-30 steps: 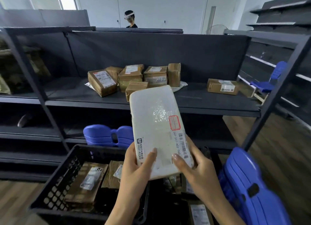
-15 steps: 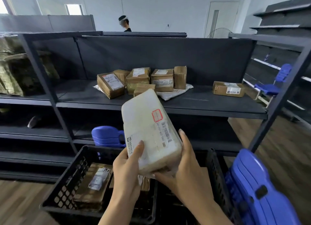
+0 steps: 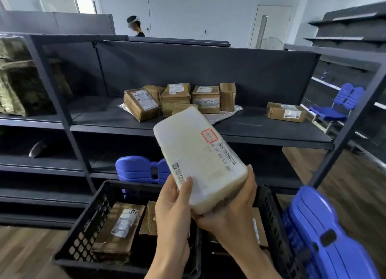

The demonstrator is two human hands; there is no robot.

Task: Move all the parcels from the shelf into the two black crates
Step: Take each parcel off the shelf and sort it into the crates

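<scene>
Both hands hold a white parcel (image 3: 200,157) with a barcode label above the crates. My left hand (image 3: 173,203) grips its near left edge, thumb on the top face. My right hand (image 3: 231,212) cups its near end from below and the right. The left black crate (image 3: 83,226) holds brown parcels (image 3: 119,228). The right black crate (image 3: 269,216) is mostly hidden behind my arms. On the dark shelf (image 3: 250,130) lie several brown parcels (image 3: 177,100), with a single one (image 3: 285,112) further right.
Blue plastic chairs stand at the right (image 3: 325,237) and behind the crates (image 3: 142,169). Shelf uprights (image 3: 62,111) frame the bay. A person (image 3: 134,28) stands beyond the shelving. Another blue chair (image 3: 340,103) sits past the right upright. Wooden floor lies around.
The white parcel has tilted from upright towards lying flat, its far end leaning left. My right hand has slid from the side to under the near end.
</scene>
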